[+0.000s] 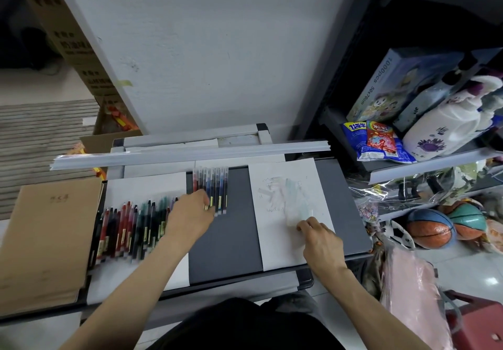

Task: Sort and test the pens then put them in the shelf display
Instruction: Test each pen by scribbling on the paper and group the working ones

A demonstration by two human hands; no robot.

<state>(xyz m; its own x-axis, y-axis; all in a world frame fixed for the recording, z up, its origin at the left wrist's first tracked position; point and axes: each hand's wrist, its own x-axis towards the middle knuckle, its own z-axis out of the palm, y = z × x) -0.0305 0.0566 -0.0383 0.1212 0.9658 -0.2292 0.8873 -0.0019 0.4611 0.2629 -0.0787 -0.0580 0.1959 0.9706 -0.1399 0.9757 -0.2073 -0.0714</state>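
Left hand (190, 215) covers part of the pens (216, 186); its grip unclear.

Small shop, shelves (424, 168) of toys, snacks (377, 140), balls (430, 228)

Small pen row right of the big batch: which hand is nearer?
Left. The left hand covers the near end of the small pen row; the right hand rests apart on the test paper.

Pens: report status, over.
Left hand on small pen row, grip unclear. Right hand rests on test sheet. Big pen batch waiting left. Nothing blocking.
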